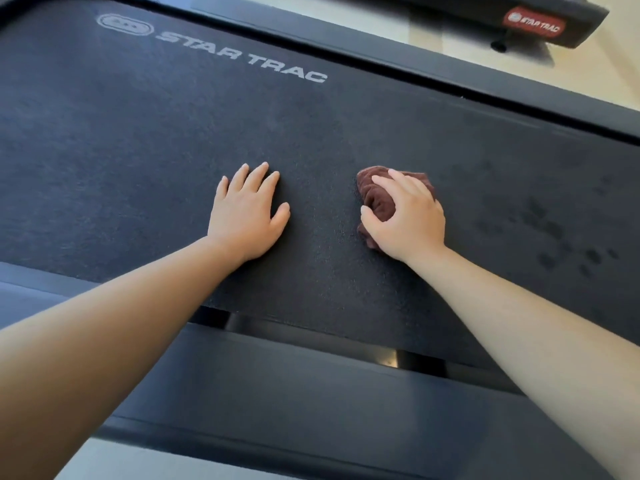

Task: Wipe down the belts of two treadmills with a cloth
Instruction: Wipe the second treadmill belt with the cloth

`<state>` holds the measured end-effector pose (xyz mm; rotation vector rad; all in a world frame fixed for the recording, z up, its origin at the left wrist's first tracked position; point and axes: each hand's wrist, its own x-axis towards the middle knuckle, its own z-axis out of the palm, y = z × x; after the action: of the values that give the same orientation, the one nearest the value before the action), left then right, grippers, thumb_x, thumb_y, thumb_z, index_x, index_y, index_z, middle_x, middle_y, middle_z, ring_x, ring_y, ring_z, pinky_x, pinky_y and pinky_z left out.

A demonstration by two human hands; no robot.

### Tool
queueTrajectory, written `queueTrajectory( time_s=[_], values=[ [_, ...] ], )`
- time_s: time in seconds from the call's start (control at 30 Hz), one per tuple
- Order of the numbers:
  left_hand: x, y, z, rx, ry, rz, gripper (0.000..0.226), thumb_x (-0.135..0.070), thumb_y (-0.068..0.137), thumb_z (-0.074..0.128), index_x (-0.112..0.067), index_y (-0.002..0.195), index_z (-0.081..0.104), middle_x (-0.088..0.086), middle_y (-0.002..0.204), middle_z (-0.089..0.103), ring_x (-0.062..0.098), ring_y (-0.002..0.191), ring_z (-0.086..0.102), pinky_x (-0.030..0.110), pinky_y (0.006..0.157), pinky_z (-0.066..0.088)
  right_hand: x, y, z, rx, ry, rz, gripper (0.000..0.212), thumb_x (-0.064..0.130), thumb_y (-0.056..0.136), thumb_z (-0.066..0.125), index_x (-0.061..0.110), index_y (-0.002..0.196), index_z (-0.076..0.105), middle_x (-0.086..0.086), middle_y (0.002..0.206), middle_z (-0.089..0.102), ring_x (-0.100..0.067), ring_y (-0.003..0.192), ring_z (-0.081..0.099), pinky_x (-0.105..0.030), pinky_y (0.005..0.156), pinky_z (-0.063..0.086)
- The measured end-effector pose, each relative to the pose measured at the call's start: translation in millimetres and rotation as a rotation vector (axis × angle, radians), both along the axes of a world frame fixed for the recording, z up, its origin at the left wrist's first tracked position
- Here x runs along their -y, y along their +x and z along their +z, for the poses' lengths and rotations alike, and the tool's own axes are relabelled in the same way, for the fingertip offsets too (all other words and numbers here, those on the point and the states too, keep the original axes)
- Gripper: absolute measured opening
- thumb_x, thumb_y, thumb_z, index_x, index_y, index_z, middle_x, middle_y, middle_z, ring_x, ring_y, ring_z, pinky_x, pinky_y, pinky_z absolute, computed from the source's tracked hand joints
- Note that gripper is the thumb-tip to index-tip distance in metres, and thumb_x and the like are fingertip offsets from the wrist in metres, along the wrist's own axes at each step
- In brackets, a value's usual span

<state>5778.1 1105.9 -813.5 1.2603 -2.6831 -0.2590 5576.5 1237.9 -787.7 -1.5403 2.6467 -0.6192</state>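
Observation:
A dark treadmill belt [138, 133] with pale "STAR TRAC" lettering fills most of the view. My left hand [247, 213] lies flat on the belt, palm down, fingers spread, holding nothing. A bunched dark brown cloth [377, 199] sits on the belt a little to the right of it. My right hand [407, 216] presses down on the cloth and grips it, covering most of it. Darker smudges [554, 230] mark the belt to the right of the cloth.
Black side rails run along the belt, a near one [311, 393] and a far one [450, 71]. The end of a second treadmill [540, 22] with a red Star Trac badge shows at the top right, on a pale floor [433, 29].

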Motion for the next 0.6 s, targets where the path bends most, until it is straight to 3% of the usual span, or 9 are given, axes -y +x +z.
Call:
queueTrajectory(
  time_s=[0.3,0.43,0.6],
  values=[
    [-27,-25,6,-0.038,0.062,-0.157,0.053,-0.041,0.095,0.037,-0.02,0.143,0.032,-0.003,0.154,0.024,0.019,0.143,0.013,0.062,0.11,0.006,-56,21,1,0.014,0.034,0.049,0.053,0.046,0.083,0.057,0.03,0.133,0.05,0.005,0.149,0.037,-0.016,0.139,0.027,-0.049,0.109,0.023],
    [-31,-46,4,-0.023,0.05,-0.197,0.055,-0.043,0.095,0.035,-0.021,0.144,0.029,-0.002,0.155,0.021,0.018,0.144,0.01,0.062,0.11,0.003,-90,31,0,0.003,0.027,0.05,0.057,0.05,0.078,0.051,0.03,0.131,0.053,0.005,0.148,0.04,-0.017,0.139,0.03,-0.05,0.107,0.025],
    [-16,-65,1,-0.021,0.021,-0.201,0.057,-0.044,0.094,0.035,-0.019,0.145,0.028,0.001,0.155,0.02,0.02,0.144,0.01,0.057,0.112,0.004,-65,22,0,-0.007,0.004,0.004,0.055,0.048,0.077,0.049,0.032,0.129,0.055,0.006,0.147,0.042,-0.018,0.137,0.032,-0.05,0.108,0.027]
  ],
)
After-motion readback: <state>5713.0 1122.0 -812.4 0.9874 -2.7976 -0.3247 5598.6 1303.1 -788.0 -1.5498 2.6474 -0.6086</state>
